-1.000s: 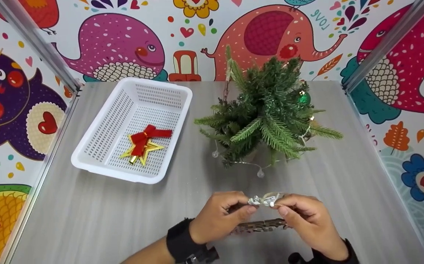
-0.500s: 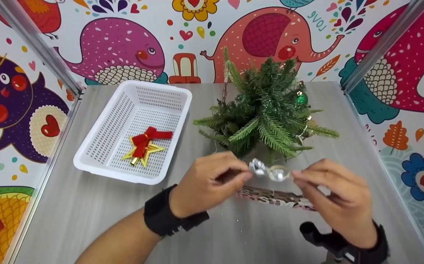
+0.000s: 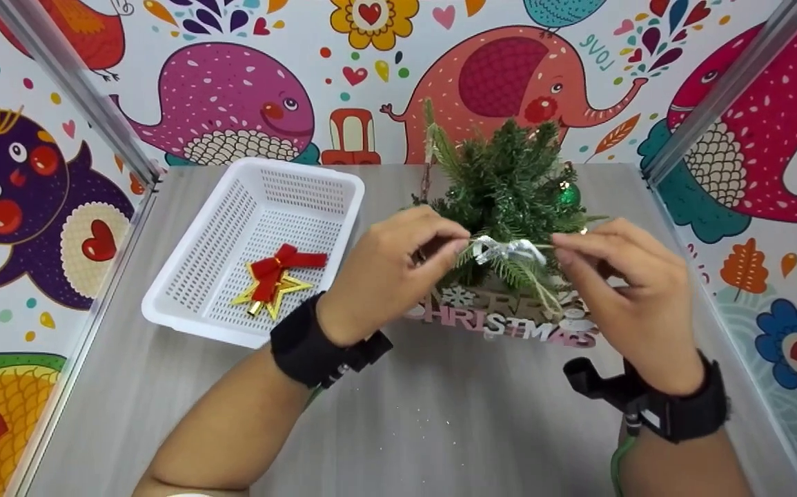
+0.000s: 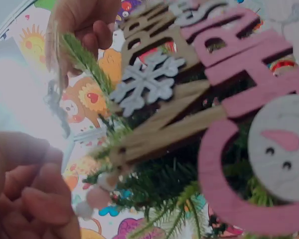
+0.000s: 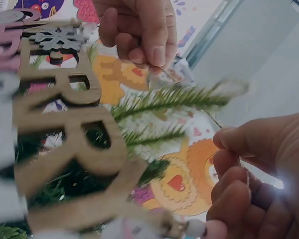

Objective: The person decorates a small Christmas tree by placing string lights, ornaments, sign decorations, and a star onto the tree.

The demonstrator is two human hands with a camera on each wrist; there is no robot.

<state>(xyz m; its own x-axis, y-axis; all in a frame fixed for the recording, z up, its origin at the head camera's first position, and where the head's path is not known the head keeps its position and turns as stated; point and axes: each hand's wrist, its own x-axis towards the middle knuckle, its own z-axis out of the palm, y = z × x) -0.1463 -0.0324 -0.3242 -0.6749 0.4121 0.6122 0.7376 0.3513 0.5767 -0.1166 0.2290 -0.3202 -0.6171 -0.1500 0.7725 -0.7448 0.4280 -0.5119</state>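
Observation:
In the head view, a wooden "Merry Christmas" sign with pink and white letters hangs from a thin cord bearing a silver bow. My left hand pinches the cord left of the bow, thumb against forefinger. On the bow's other side my right hand pinches it too. The sign hangs in front of a small green Christmas tree, whose lower part it hides. Its wooden letters, partly blurred, fill the left of the right wrist view. A snowflake and round white face decorate it in the left wrist view.
Left of the tree stands a white perforated basket holding a gold star and a red bow. A green ball hangs on the tree's right side. Metal posts and patterned walls bound the grey table.
Both hands have moved up and forward to the tree with the sign and cord, spreading farther apart. The sign's lettering has come into view. Basket and tree have stayed put.

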